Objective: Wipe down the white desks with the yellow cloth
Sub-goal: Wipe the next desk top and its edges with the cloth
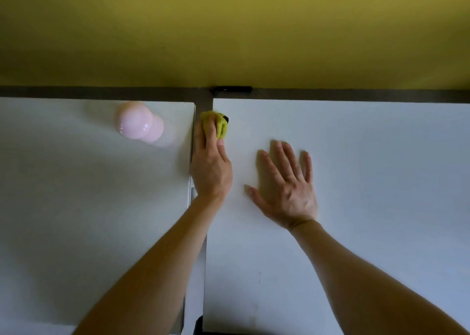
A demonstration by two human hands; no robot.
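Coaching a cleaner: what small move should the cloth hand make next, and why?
Probably sweep the crumpled yellow cloth rightward along the far edge of the right-hand white desk: the left hand grips it at the far-left corner; the right hand lies flat nearer.

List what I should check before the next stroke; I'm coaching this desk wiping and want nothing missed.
1. Grip: ok, the left hand curls its fingers round the yellow cloth.
2. Cloth on the right desk: ok, at its far left corner.
3. Stroke path on that desk free: not ok, the right hand lies flat there, fingers spread.
4. The left desk free to wipe: not ok, a blurred pink object sits on it.
5. Surfaces already clean: cannot tell.
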